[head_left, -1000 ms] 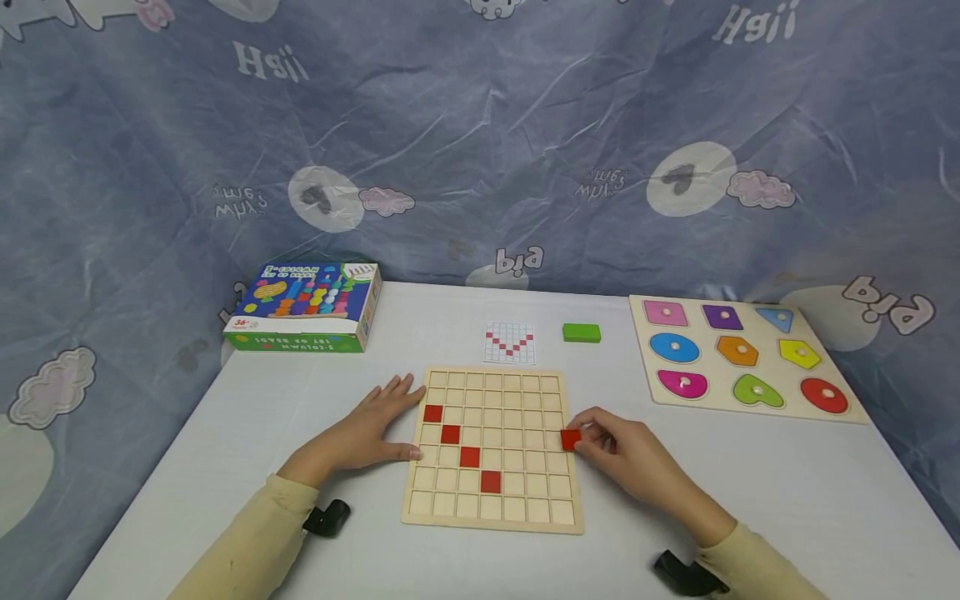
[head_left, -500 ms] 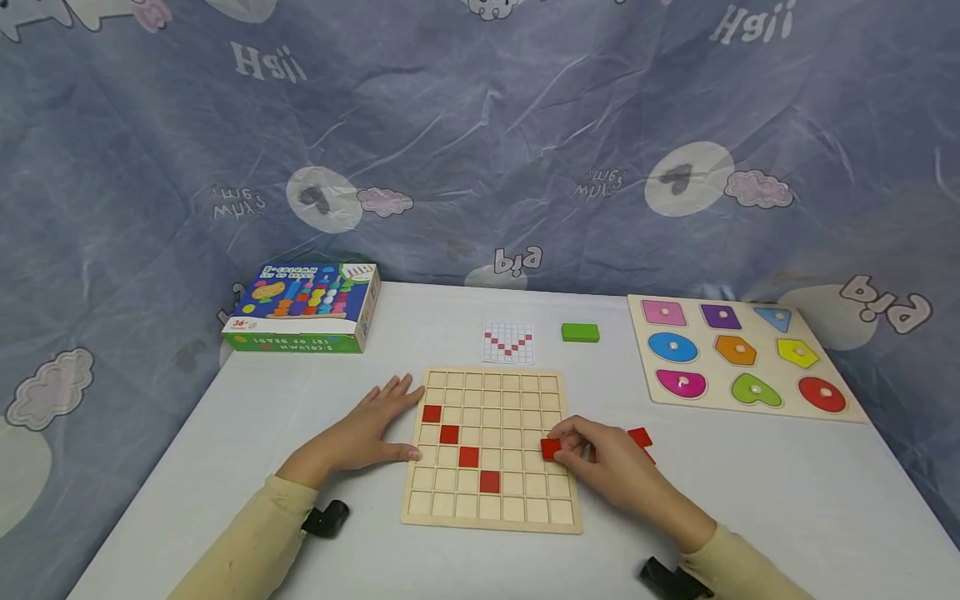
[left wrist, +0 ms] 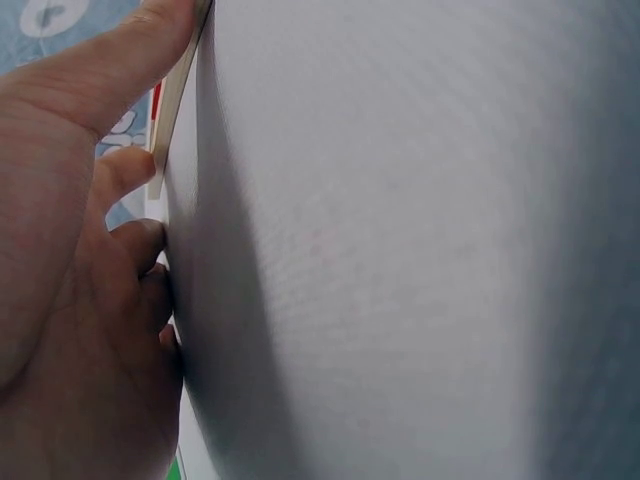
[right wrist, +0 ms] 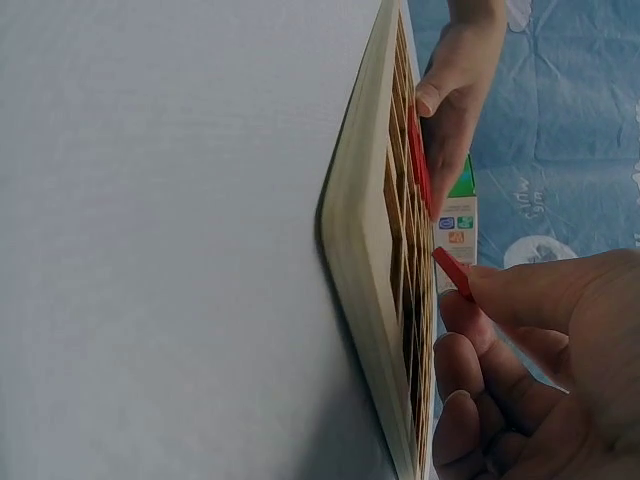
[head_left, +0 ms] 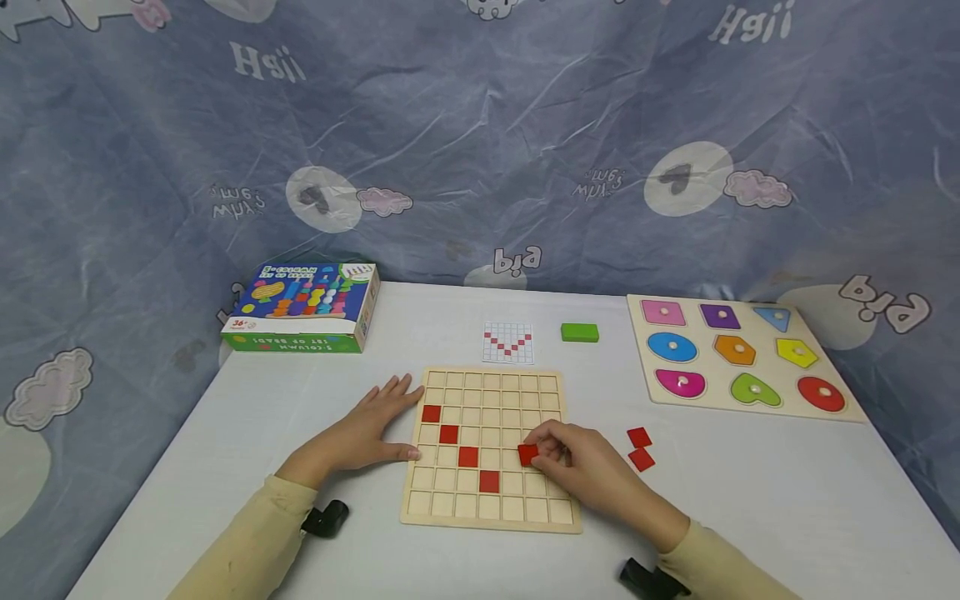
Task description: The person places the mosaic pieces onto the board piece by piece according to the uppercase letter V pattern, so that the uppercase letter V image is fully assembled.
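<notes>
White bench (head_left: 750, 500) held a gridded board (head_left: 491, 436); left hand (head_left: 366, 429) spread against it, right hand (head_left: 588, 458) pinched a red tile (head_left: 527, 455), probably best lowered squarely.

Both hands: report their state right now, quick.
Left hand: open, touching the left edge of the wooden grid board.
Right hand: closed, pinching a red square tile.

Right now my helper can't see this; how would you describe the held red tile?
On the table lies a wooden grid board. Over its right half, the right hand pinches the red tile. It alone is held; four tiles sit inset, two loose tiles lie outside.
</notes>
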Demonstrator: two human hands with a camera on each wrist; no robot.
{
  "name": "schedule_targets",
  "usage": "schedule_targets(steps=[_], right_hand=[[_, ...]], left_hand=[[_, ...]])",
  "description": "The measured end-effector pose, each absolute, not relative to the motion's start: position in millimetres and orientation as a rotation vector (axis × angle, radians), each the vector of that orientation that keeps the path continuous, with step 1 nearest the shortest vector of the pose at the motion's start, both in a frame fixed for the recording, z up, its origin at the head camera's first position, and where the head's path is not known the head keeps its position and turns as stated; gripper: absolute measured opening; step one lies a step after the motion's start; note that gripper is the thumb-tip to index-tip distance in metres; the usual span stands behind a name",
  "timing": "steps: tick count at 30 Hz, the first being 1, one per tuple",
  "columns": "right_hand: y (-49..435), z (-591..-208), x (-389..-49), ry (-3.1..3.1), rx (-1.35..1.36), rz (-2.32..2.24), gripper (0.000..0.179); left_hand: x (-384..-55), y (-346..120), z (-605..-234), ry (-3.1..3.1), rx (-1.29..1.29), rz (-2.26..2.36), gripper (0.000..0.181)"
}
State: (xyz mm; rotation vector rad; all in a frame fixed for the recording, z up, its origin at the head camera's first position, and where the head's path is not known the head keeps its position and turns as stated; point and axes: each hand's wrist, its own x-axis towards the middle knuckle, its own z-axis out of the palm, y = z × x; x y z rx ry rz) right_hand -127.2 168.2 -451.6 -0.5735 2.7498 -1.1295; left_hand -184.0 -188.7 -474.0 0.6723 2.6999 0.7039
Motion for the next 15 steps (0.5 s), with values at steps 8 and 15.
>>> schedule_targets(steps=[8,15], right_hand=[[159.3,-454.7,-127.9,2.737,-0.617,-1.142,0.017],[151.1,-456.0,-128.4,2.752,-0.654,-1.135,0.017]], left_hand=[[-183.7,-188.8,-473.4,2.696,0.675,0.706,0.102],[-184.0,-189.1,-472.8,2.697,0.689,0.716,0.102]])
